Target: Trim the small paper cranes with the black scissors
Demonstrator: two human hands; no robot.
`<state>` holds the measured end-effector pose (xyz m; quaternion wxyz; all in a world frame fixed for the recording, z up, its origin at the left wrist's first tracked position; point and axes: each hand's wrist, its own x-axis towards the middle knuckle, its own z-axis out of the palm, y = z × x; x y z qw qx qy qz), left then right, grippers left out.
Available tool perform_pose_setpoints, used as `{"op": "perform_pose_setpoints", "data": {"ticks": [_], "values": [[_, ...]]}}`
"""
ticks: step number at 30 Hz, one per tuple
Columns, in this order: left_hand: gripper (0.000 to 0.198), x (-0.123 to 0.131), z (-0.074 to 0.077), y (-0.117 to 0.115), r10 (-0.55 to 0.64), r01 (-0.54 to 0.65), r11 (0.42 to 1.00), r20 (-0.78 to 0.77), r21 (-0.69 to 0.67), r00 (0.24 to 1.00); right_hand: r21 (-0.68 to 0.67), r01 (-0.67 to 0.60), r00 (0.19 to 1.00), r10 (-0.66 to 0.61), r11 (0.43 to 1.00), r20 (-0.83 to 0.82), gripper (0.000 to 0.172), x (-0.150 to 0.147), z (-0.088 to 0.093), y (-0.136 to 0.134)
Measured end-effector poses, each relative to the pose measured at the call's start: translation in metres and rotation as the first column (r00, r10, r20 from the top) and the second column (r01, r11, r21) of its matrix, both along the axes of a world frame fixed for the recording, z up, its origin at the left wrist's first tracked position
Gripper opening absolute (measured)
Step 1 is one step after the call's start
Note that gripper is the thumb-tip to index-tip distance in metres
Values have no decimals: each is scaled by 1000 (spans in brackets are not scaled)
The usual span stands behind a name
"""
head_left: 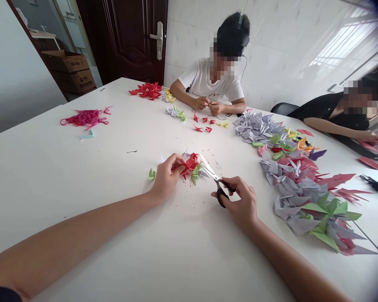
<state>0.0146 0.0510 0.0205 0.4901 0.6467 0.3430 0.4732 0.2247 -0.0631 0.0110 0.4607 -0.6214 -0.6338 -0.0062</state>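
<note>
Forearms out; left hand pinching spiky red crane; right hand scissors.

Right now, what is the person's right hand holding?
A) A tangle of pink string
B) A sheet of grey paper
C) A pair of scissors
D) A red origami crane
C. The right hand grips the black-handled scissors, their blades pointing toward the red origami crane held in the left hand.

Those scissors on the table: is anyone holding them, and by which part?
Yes: the right hand holds the scissors by their black handles, close beside a red paper crane.
</note>
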Motion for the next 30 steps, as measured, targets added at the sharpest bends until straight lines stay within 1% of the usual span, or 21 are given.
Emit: {"op": "perform_pose_setpoints", "data": {"ticks": [2,4,7,10,13,15,17,24,27,30], "values": [[4,0,1,0,5,-5,1000,-5,14,1000,15,34,999,-33,999,-25,33,1,-1,0],[4,0,1,-1,7,-7,1000,-6,20,1000,27,56,997,-54,998,-62,36,3,-3,0],[5,0,2,-1,14,-14,999,-7,31,1000,22,72,994,-70,997,-88,33,4,-6,1],[9,-1,2,-2,35,-32,998,-52,62,998,7,73,993,-72,997,-97,28,4,-6,2],[16,-2,3,-2,44,-30,990,-100,139,994,-1,63,992,-63,998,-109,28,3,-5,3],[25,-3,3,-1,41,-20,978,-99,208,994,-5,59,991,-59,998,-118,29,2,-4,3],[32,-3,3,-1,37,-13,970,-95,243,995,-9,56,991,-57,998,-122,28,2,-3,3],[36,-3,8,-4,43,-28,978,-67,207,997,-22,30,994,-32,999,-105,29,2,-3,4],[35,-3,8,-2,35,-19,982,-84,189,996,-29,38,987,-42,999,-154,28,3,-4,6],[29,-4,11,2,26,-9,987,-104,158,994,-53,39,973,-50,998,-227,29,5,-6,8]]}}
